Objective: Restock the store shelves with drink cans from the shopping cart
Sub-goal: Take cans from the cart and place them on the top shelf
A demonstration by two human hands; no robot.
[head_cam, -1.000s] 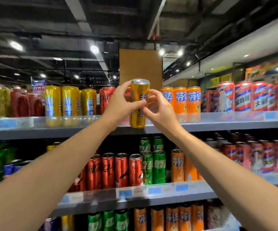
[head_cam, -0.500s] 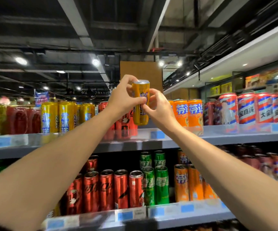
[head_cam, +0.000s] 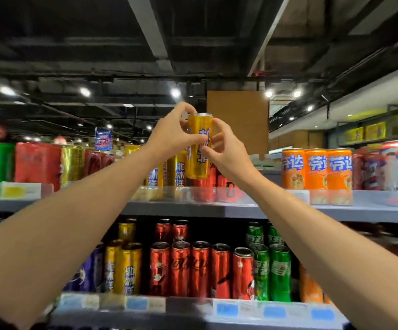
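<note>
Overhead, left hand [head_cam: 173, 136] and right hand [head_cam: 226, 154] both grip a slim, glossy yellow can [head_cam: 199, 148] above the grey shelf [head_cam: 240, 208].

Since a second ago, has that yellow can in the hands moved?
Yes. The yellow can has gone leftward: earlier it was near the orange cans, now it hangs over the matching yellow cans on the top shelf.
</note>
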